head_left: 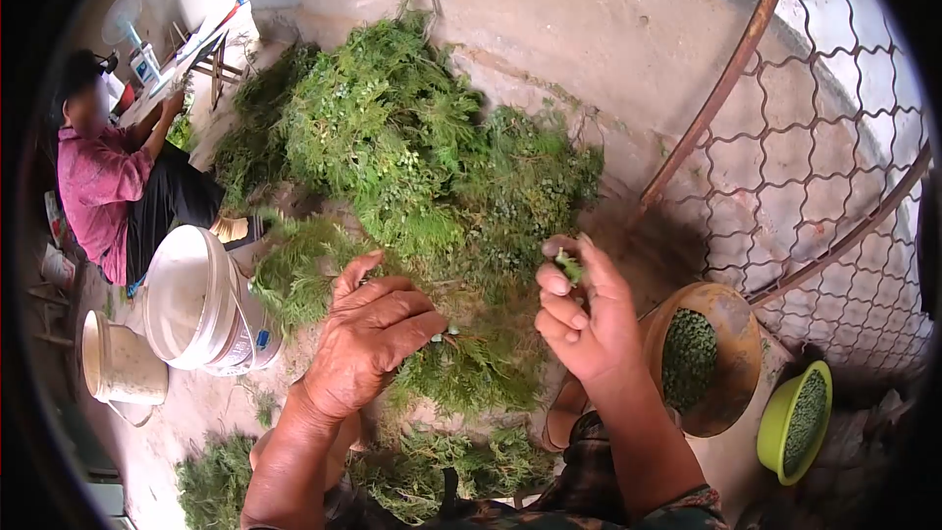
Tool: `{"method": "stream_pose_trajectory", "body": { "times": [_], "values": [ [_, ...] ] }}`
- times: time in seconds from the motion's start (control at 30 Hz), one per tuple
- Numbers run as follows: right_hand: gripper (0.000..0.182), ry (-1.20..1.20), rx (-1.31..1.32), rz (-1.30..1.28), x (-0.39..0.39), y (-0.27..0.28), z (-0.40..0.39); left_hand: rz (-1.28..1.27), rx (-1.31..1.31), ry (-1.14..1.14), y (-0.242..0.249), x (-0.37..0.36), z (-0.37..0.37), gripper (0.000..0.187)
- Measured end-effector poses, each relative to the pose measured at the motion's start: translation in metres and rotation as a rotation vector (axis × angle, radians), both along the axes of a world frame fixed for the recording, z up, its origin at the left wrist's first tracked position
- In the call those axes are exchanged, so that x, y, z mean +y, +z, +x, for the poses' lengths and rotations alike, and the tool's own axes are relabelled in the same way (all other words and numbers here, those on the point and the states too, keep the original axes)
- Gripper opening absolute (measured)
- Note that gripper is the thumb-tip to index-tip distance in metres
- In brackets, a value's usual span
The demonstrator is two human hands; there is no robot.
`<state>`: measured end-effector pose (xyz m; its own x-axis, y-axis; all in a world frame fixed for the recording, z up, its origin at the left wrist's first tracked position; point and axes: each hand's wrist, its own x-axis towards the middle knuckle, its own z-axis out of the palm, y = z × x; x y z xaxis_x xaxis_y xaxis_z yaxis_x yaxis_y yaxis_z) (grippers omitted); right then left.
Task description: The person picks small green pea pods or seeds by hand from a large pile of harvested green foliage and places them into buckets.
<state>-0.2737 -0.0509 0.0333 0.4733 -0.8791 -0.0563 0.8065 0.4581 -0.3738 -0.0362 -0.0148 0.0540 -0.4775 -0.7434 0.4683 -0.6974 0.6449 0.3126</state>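
Note:
My left hand (pixel 378 329) is closed, its fingers curled around a feathery green sprig (pixel 299 270) that shows beside the thumb; the grip itself is partly hidden. More cut foliage (pixel 461 373) lies just beneath its fingertips, with a small pale green berry near them. On the right, my right hand (pixel 589 309) is raised with thumb and fingers pinched on a small green bit of foliage (pixel 569 266). Ahead of both hands rises a large heap of evergreen branches (pixel 383 128) dotted with pale berries.
A tan bucket (pixel 724 402) and a lime-green basin (pixel 770 432), both holding green berries, stand at right. Left are a white bucket (pixel 186 304) and a smaller pail (pixel 132 363). A person in a pink shirt (pixel 103 177) sits beyond. Wire mesh (pixel 805 128) leans against the wall.

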Motion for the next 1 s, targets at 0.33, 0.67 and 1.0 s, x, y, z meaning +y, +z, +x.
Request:
{"method": "stream_pose_trajectory", "body": {
  "times": [0.33,0.67,1.0],
  "values": [
    [0.048,0.062,0.268,0.0,0.014,0.012,0.015,-0.012,-0.039,-0.006,-0.004,-0.002,-0.015,0.025],
    [0.026,-0.022,0.607,-0.116,0.026,0.009,0.018,0.05,-0.072,-0.104,0.003,0.001,-0.028,0.044],
    [0.023,-0.15,0.993,-0.522,0.029,-0.004,0.021,0.0,-0.02,-0.17,-0.013,0.0,-0.04,0.041]
  ]
}}
